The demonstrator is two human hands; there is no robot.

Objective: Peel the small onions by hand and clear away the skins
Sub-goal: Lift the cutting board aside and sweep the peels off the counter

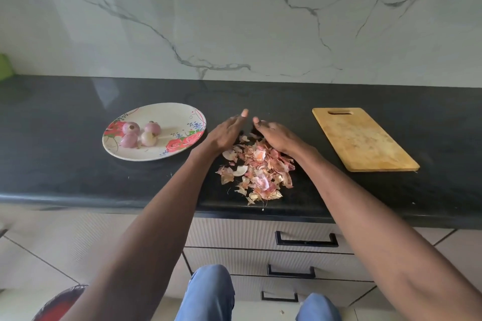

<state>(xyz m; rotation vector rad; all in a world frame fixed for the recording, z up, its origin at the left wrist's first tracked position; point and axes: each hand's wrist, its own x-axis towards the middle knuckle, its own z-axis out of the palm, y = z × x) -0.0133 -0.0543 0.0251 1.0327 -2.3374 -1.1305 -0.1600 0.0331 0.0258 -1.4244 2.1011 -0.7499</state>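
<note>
Right now both hands sit at frame centre, fingers straight and held together, nothing pinched or gripped. Left hand (pixel 226 133) is edge-on to the counter, fingertips angled toward upper right; right hand (pixel 273 135) mirrors it w/ fingertips toward upper left, so the two nearly meet at the tips, small gap between. Together they make a wedge around the far end of the skins pile (pixel 257 174). Right palm lies against the pile's upper-right edge; left hand's heel is just beside the upper-left scraps. Can't tell if the fingers actually press the counter.

Skins are pink, papery, loose, spread from between the wrists down toward the counter's front edge, a few white curved bits on the left side.

Left of the hands: oval floral plate (pixel 167 112) w/ four peeled onions (pixel 139 134) clustered on its left half, touching each other. Right of the hands, well apart: wooden cutting board (pixel 365 141), handle slot at its far end, lying diagonal. All on the black countertop (pixel 65 122), marble-look wall behind. Lower frame: drawers w/ black handles (pixel 306 240), knees in blue jeans (pixel 211 292).
</note>
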